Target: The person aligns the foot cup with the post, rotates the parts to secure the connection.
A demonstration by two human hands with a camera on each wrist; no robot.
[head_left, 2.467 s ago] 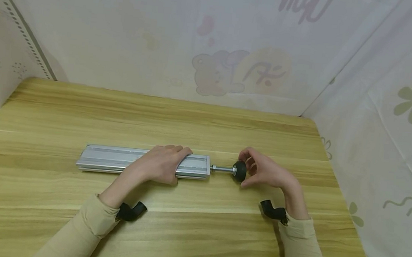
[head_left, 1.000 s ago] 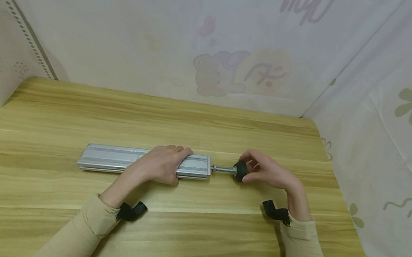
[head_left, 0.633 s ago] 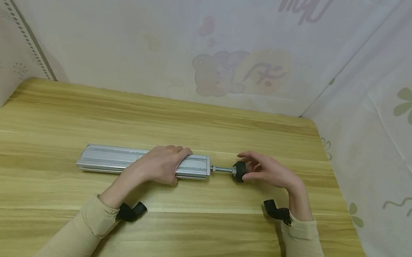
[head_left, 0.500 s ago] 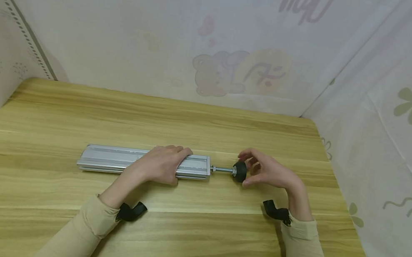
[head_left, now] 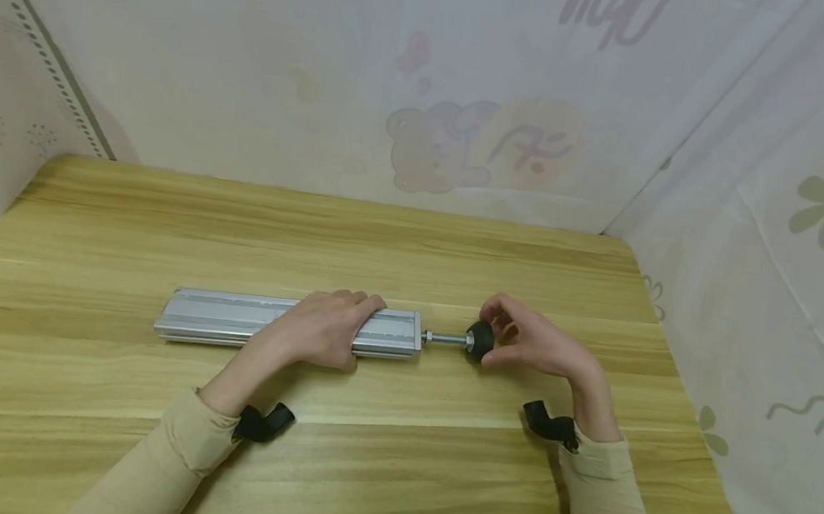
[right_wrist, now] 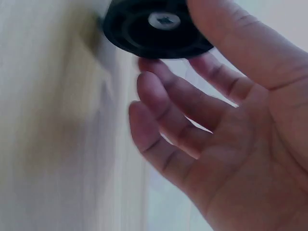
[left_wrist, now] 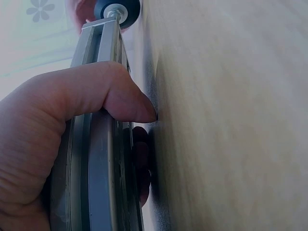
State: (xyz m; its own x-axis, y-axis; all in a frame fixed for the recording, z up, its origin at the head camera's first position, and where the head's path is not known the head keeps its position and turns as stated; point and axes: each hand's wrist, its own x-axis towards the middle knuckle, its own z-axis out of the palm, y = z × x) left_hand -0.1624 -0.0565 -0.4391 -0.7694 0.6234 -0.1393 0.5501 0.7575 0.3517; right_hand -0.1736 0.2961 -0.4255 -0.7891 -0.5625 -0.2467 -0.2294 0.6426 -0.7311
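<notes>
A long silver aluminium profile (head_left: 217, 314) lies across the table, with a plate on its right end. My left hand (head_left: 322, 327) grips it near that end; in the left wrist view the thumb (left_wrist: 127, 101) curls over its edge, and other fingertips show on the far side. From the plate a threaded rod (head_left: 449, 339) with a nut runs right to a black levelling foot (head_left: 480, 343). The thumb and fingers of my right hand (head_left: 535, 341) pinch the foot's rim. In the right wrist view, the underside of the foot (right_wrist: 139, 36) shows a screw head, and the lower fingers hang loosely curled.
Wood-grain table (head_left: 359, 469) surrounds the profile on all sides. Behind it hangs a pale printed cloth (head_left: 288, 68), with another at the right. Black angled wrist pieces (head_left: 265, 422) stick out at both sleeves.
My right hand's fingers have shifted back and forth around the foot's rim, loosening and closing again. My left hand and the profile stay in place.
</notes>
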